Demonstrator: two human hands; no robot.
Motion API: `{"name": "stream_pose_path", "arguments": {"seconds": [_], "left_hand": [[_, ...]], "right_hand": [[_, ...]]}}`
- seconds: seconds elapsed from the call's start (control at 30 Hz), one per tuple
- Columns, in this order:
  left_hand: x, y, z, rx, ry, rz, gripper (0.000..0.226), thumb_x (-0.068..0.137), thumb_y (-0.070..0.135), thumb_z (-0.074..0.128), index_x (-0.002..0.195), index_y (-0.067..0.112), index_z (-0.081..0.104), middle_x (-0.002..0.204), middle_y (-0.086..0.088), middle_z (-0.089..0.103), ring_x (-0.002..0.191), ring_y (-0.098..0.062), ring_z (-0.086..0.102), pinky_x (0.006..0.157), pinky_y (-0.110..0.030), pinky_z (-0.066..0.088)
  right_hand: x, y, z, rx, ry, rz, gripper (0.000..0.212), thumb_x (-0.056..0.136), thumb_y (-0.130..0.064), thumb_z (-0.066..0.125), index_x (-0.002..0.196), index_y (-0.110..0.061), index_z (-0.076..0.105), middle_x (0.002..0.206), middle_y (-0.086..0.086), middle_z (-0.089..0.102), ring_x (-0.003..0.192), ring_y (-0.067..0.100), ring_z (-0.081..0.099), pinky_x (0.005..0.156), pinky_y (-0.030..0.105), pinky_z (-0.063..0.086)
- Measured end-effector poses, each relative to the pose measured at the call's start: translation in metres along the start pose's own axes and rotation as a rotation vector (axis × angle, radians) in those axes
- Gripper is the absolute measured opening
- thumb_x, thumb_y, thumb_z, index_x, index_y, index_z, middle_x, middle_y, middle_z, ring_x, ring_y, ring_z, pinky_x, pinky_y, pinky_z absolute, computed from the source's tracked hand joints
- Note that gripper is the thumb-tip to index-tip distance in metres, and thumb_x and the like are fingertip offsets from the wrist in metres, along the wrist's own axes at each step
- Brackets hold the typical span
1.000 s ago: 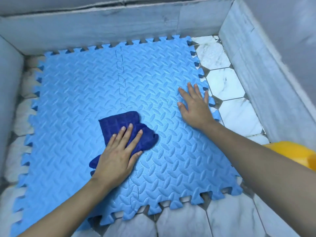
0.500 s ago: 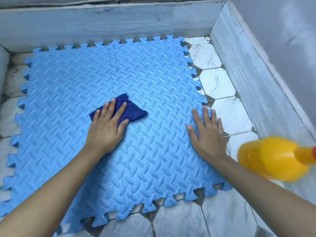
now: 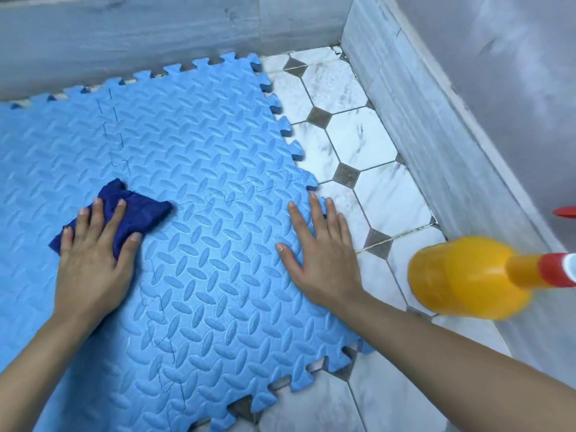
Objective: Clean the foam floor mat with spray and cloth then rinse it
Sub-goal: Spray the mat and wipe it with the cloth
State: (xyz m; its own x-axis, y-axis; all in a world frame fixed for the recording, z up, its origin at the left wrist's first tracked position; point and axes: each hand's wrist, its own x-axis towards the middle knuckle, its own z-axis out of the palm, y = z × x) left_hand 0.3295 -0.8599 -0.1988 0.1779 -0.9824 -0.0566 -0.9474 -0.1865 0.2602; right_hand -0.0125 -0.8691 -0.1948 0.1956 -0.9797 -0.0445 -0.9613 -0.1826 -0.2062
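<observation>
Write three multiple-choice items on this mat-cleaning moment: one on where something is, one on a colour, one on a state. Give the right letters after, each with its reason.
1. Where does the yellow spray bottle stand?
A. on the tiled floor, right of the mat
B. in the middle of the mat
C. in the left hand

2. What colour is the cloth?
A. white
B. dark blue
C. red

3. How does the right hand lie?
A. curled round the bottle
B. pinching the cloth
C. flat, fingers straight, on the foam mat near its right edge

Answers:
1 A: the bottle is on the tiles beyond the mat's right edge, with neither hand on it.
2 B: the cloth under the left hand is navy against the lighter blue mat.
3 C: the palm is spread on the mat and holds nothing.
</observation>
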Motion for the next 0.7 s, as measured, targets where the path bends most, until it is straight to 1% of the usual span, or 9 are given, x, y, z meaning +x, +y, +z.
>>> {"name": "stream_pose_path", "arguments": {"seconds": [0.17, 0.23, 0.27, 0.33, 0.4, 0.47, 0.57, 0.63, 0.7], "left_hand": [[0.019, -0.008, -0.004, -0.009, -0.028, 0.07, 0.067, 0.094, 0.056, 0.019, 0.152, 0.022, 0.024, 0.16, -0.011, 0.019, 0.147, -0.029, 0.012, 0.105, -0.008, -0.02], [0.021, -0.007, -0.004, -0.033, -0.042, 0.069, 0.064, 0.097, 0.054, 0.02, 0.152, 0.021, 0.023, 0.16, -0.012, 0.017, 0.148, -0.029, 0.011, 0.106, -0.011, -0.019], [0.02, -0.007, -0.004, -0.054, -0.053, 0.062, 0.061, 0.1, 0.051, 0.023, 0.152, 0.02, 0.023, 0.16, -0.012, 0.016, 0.148, -0.028, 0.01, 0.11, -0.017, -0.016], [0.018, -0.001, -0.007, -0.102, -0.065, 0.04, 0.055, 0.101, 0.039, 0.03, 0.152, 0.018, 0.025, 0.16, -0.012, 0.016, 0.149, -0.025, 0.008, 0.118, -0.033, -0.003], [0.019, 0.01, -0.012, -0.178, -0.063, -0.015, 0.05, 0.101, 0.028, 0.037, 0.15, 0.016, 0.031, 0.159, -0.012, 0.021, 0.148, -0.025, 0.013, 0.12, -0.043, 0.009], [0.024, 0.038, -0.022, -0.251, -0.028, -0.015, 0.047, 0.101, 0.024, 0.042, 0.147, 0.017, 0.036, 0.157, -0.013, 0.028, 0.146, -0.027, 0.021, 0.118, -0.045, 0.018], [0.033, 0.109, -0.029, -0.336, -0.026, 0.094, 0.047, 0.1, 0.022, 0.045, 0.147, 0.018, 0.037, 0.157, -0.011, 0.029, 0.145, -0.026, 0.024, 0.115, -0.041, 0.022], [0.036, 0.169, -0.026, -0.408, -0.052, 0.197, 0.048, 0.101, 0.021, 0.044, 0.147, 0.018, 0.036, 0.157, -0.01, 0.028, 0.145, -0.025, 0.024, 0.116, -0.039, 0.022], [0.036, 0.228, -0.02, -0.469, -0.073, 0.3, 0.048, 0.101, 0.02, 0.043, 0.148, 0.018, 0.034, 0.158, -0.009, 0.026, 0.146, -0.024, 0.022, 0.117, -0.039, 0.023]], "right_hand": [[-0.002, -0.005, -0.004, -0.016, -0.079, 0.026, 0.069, 0.097, -0.062, 0.022, 0.157, -0.029, 0.013, 0.165, 0.009, 0.004, 0.151, 0.03, -0.005, 0.121, 0.051, 0.003], [-0.001, -0.005, -0.008, 0.018, -0.13, 0.016, 0.069, 0.098, -0.061, 0.022, 0.157, -0.029, 0.008, 0.165, 0.008, 0.0, 0.151, 0.03, -0.008, 0.121, 0.051, -0.001], [-0.002, -0.003, -0.012, 0.043, -0.158, 0.005, 0.069, 0.098, -0.06, 0.023, 0.157, -0.029, 0.006, 0.165, 0.006, -0.003, 0.151, 0.028, -0.01, 0.121, 0.051, -0.003], [-0.002, 0.003, -0.027, 0.067, -0.158, 0.003, 0.069, 0.1, -0.058, 0.023, 0.157, -0.025, 0.004, 0.165, 0.003, -0.005, 0.151, 0.024, -0.01, 0.122, 0.046, -0.007], [0.0, 0.01, -0.048, 0.069, -0.098, 0.029, 0.07, 0.1, -0.058, 0.022, 0.158, -0.022, 0.003, 0.165, 0.002, -0.005, 0.152, 0.02, -0.009, 0.121, 0.041, -0.009], [0.004, 0.019, -0.08, 0.124, -0.004, 0.067, 0.071, 0.1, -0.058, 0.021, 0.157, -0.021, 0.001, 0.165, 0.0, -0.006, 0.151, 0.017, -0.011, 0.121, 0.038, -0.01], [0.014, 0.032, -0.135, 0.187, 0.152, 0.101, 0.071, 0.1, -0.056, 0.022, 0.157, -0.019, 0.005, 0.165, 0.0, -0.002, 0.151, 0.018, -0.009, 0.122, 0.038, -0.007], [0.019, 0.042, -0.17, 0.15, 0.252, 0.113, 0.07, 0.1, -0.056, 0.023, 0.157, -0.018, 0.008, 0.165, 0.001, 0.002, 0.152, 0.02, -0.006, 0.121, 0.04, -0.006], [0.022, 0.053, -0.2, 0.087, 0.317, 0.119, 0.071, 0.1, -0.057, 0.023, 0.157, -0.017, 0.009, 0.165, 0.001, 0.003, 0.152, 0.021, -0.005, 0.121, 0.041, -0.006]]}}
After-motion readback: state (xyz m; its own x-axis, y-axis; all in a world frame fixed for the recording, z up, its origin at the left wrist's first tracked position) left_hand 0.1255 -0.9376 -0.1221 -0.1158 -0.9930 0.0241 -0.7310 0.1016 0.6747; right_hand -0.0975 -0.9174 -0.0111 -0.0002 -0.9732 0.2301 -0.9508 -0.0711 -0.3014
